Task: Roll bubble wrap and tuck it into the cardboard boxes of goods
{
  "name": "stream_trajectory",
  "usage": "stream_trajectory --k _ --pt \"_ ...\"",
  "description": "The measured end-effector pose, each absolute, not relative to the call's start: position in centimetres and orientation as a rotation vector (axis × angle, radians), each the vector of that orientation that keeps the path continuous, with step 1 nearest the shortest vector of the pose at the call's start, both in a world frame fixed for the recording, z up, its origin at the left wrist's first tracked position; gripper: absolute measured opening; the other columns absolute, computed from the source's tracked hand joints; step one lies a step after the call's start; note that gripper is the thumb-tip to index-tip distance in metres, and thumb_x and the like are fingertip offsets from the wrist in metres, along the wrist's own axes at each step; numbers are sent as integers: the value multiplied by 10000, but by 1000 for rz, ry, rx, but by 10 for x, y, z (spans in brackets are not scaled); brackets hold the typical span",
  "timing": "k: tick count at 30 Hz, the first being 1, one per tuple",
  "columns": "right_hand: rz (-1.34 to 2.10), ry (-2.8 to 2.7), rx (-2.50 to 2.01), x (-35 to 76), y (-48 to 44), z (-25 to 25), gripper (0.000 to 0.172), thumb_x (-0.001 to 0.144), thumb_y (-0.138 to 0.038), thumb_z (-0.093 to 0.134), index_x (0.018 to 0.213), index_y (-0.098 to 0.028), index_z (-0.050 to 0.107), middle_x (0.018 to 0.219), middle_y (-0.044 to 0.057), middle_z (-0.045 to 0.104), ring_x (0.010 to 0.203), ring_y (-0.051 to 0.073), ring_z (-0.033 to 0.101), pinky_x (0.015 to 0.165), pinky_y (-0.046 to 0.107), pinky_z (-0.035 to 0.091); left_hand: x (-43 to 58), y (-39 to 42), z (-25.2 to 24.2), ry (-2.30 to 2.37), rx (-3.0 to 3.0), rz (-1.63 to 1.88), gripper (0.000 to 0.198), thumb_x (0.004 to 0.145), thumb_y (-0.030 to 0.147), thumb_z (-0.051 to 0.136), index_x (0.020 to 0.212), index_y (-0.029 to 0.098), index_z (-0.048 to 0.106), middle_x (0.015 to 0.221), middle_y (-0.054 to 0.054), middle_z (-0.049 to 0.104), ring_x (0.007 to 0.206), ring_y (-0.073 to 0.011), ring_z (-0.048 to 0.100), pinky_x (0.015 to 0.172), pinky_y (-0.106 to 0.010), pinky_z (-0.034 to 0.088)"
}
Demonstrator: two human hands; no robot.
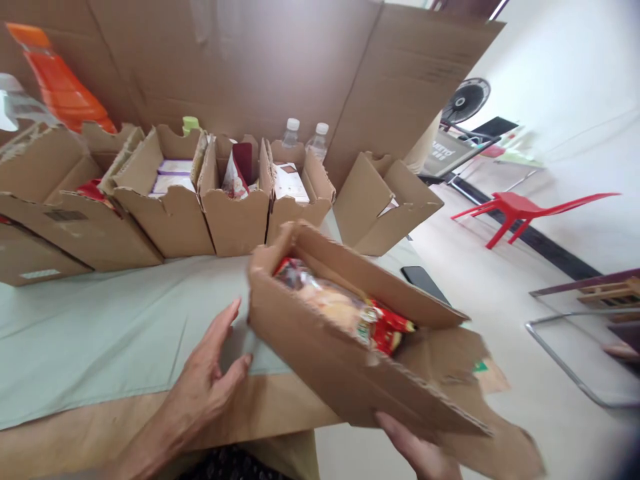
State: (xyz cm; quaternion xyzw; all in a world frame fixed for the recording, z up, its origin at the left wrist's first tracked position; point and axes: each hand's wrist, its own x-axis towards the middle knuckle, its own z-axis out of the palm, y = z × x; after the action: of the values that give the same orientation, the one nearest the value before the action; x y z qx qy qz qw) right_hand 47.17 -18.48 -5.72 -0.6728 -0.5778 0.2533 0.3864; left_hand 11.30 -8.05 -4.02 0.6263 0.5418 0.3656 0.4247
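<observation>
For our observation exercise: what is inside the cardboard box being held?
A red-and-clear snack packet lies inside the box. Its near side hides the packet's underside and anything beneath.

Row of cut cardboard boxes (170, 213) lined along green cloth (100, 320); two water bottles (305, 139) stood behind; phone (423, 280) laid at table edge; red chair (520, 210) and fan (466, 100) seen beyond.

The left hand (210, 380), at 7 o'clock in the view, is bare, with long, slim fingers. Its forearm (150, 437) is also uncovered, with no sleeve reaching it before the picture's lower edge. The right hand (417, 450), at 5 o'clock, is bare and only partly seen. At 6 o'clock lies a strip of dark garment (235, 465) sprinkled with tiny pale dots
</observation>
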Motion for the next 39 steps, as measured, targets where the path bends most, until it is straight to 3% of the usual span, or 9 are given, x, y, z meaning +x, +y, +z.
stream_trajectory --k 2,6,13,20,24,29,39 --pt "402 -1279 -1742 473 -191 -55 719 763 -484 863 1416 -324 609 1273 102 741 1247 426 660 1025 624 567 124 -74 -48 1360 1724 922 696 956 302 582 1619 285 373 1642 -163 461 1342 -357 631 766 -370 675" --pt "-28 -933 -1634 454 -150 -34 865 701 -513 912 1415 -163 570 1308 192 685 1251 430 642 1064 712 490 133 -68 -68 1396 2013 987 639 938 193 541 1567 225 431 1580 -187 525 1418 -366 560 1079 -581 561" --pt "-82 -1096 -1545 429 -71 -23 1062 748 -546 864 1575 -222 281 1558 205 457 1434 356 506 1162 648 416 134 -70 -70 1381 2132 950 519 931 162 534 1447 209 564 1565 -174 539 1366 -345 595 1095 -577 554" --pt "-254 -1180 -1568 413 -74 -24 1074 752 -505 868 1595 -208 272 1620 225 357 1547 390 341 1238 652 286 136 -70 -82 1358 2270 1014 423 935 165 521 1337 190 651 1542 -194 547 1348 -363 594 1045 -570 565" --pt "-190 -1190 -1541 420 -63 -17 1064 772 -523 846 1603 -226 251 1632 210 366 1507 362 416 1214 614 352 136 -70 -81 1358 2323 1009 396 933 155 516 1302 194 656 1527 -198 555 1330 -358 604 1034 -573 566" --pt "-192 -1154 -1546 427 -50 -19 1044 759 -537 844 1592 -271 274 1563 177 459 1369 340 550 996 520 551 137 -69 -80 1366 2362 1017 377 922 140 522 1271 167 661 1504 -221 566 1295 -368 623 993 -565 590" --pt "-223 -1123 -1543 419 -41 -8 1014 792 -527 813 1597 -288 243 1556 169 442 1362 341 539 980 502 543 137 -68 -82 1347 2367 1027 371 908 132 527 1250 180 662 1507 -218 562 1310 -363 615 1009 -571 581"
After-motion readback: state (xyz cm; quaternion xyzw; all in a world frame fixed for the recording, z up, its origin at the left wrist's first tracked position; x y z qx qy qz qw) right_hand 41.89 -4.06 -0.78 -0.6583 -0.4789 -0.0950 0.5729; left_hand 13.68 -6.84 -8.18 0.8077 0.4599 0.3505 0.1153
